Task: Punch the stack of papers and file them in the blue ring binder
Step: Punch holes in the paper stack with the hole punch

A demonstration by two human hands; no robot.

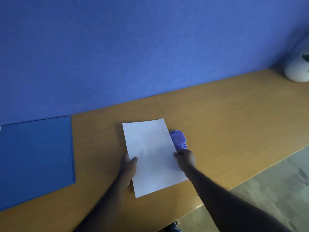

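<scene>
A white stack of papers (151, 154) lies on the wooden desk (217, 118), tilted slightly. Its right long edge sits in a purple hole punch (178, 139). My left hand (127, 166) grips the stack's left edge, thumb on top and fingers under. At the right edge, just below the punch, my right hand (184, 159) holds the stack, thumb on the sheet. The blue ring binder (36, 158) lies shut and flat at the desk's left, apart from the papers.
A blue partition wall (133, 47) runs along the desk's back edge. A white rounded pot (296, 68) stands at the far right. The desk's front edge slants at the lower right, with grey floor (275, 190) beyond.
</scene>
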